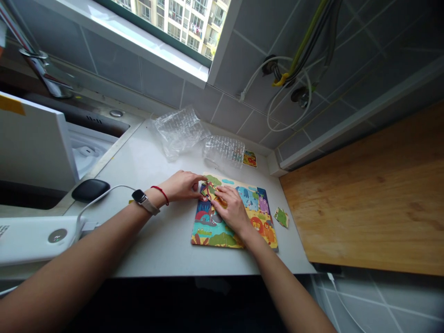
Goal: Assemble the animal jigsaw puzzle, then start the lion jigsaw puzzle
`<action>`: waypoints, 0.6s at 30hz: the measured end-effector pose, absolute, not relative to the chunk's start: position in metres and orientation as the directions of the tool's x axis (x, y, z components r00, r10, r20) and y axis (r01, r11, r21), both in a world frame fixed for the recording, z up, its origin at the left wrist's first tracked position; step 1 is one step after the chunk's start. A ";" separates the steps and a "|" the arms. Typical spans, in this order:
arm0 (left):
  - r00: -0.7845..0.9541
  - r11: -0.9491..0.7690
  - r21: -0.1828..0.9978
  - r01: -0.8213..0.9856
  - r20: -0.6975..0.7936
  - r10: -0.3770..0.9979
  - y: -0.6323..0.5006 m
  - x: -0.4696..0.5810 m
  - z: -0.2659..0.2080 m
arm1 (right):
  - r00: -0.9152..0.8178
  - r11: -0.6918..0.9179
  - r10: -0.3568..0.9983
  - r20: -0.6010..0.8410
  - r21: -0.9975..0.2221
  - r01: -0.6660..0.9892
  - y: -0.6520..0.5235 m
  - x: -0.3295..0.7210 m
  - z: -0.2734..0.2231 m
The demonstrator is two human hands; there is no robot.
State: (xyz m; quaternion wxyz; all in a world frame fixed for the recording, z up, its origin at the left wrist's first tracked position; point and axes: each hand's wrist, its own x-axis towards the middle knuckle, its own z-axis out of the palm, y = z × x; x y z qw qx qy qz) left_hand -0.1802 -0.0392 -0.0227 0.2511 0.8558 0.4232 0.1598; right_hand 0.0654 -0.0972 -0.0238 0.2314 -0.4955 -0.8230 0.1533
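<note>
A colourful animal jigsaw puzzle [211, 233] lies flat on the white counter in front of me. At its upper left edge my left hand [185, 186] pinches a puzzle piece [205, 190] between thumb and fingers; a dark gap outlines part of that piece. My right hand [231, 207] rests palm down over the puzzle's middle. Its fingertips and thumb touch the surface beside the piece, with the thumb apart from the fingers. Part of the picture is hidden under this hand. A loose green puzzle piece [281, 217] lies on the counter to the right.
Crumpled clear plastic wrap [180, 132] and a second clear bag [224, 150] lie behind the puzzle, near a small picture card [249, 158]. At left are a white power bank [38, 240], a black oval object [90, 190] and a sink. A wooden board [364, 194] stands right.
</note>
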 end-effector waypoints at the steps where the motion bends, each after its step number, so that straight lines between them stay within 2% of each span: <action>1: 0.591 -0.512 0.570 0.642 0.057 0.805 -0.039 -0.181 -0.022 | -0.405 0.466 0.884 0.232 -0.493 0.735 -0.096 0.066 -0.024; 8: 0.622 -0.527 0.569 0.631 0.034 0.783 -0.039 -0.183 -0.018 | -0.484 0.523 0.843 0.234 -0.567 0.636 -0.090 0.076 -0.024; 18: 0.602 -0.484 0.593 0.643 -0.001 0.798 -0.040 -0.183 -0.020 | -0.561 0.559 0.800 0.211 -0.599 0.573 -0.081 0.081 -0.022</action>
